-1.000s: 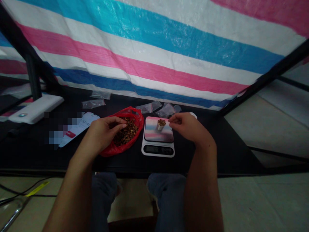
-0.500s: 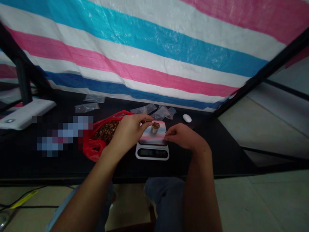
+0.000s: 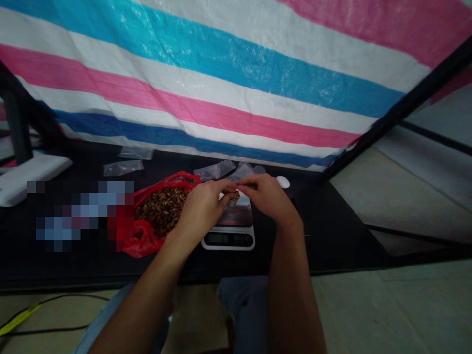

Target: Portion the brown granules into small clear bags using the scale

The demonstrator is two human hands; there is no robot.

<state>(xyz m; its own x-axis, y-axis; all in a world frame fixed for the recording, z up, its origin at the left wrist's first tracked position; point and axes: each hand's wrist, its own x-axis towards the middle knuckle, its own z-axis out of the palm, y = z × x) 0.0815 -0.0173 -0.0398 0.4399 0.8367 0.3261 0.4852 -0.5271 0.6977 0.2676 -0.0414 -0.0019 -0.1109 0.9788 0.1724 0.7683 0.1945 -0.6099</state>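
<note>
A small cup point(image 3: 235, 200) filled with brown, seed-like pieces stands on the shiny plate of a white kitchen scale point(image 3: 228, 241). My left hand point(image 3: 208, 201) reaches in from the left, its thumb beside the cup and its fingertips pinched above the rim. From the right, my right hand point(image 3: 264, 192) brings its pinched fingertips against those of the left, just over the cup. Whatever either pinch holds is too small to make out. Left of the scale, partly behind my left hand, lies an open red plastic bag point(image 3: 138, 246) full of brown seeds point(image 3: 162, 209).
Clear zip bags point(image 3: 214, 170) lie behind the scale, and more plastic bags point(image 3: 123, 168) lie farther left. A white computer mouse point(image 3: 283, 182) rests at the right. A white flat device point(image 3: 35, 177) stands far left. A striped plastic sheet point(image 3: 221, 98) hangs along the table's back.
My right hand has moved left and up from the scale's right edge to meet my left fingertips over the cup. The view has shifted slightly.
</note>
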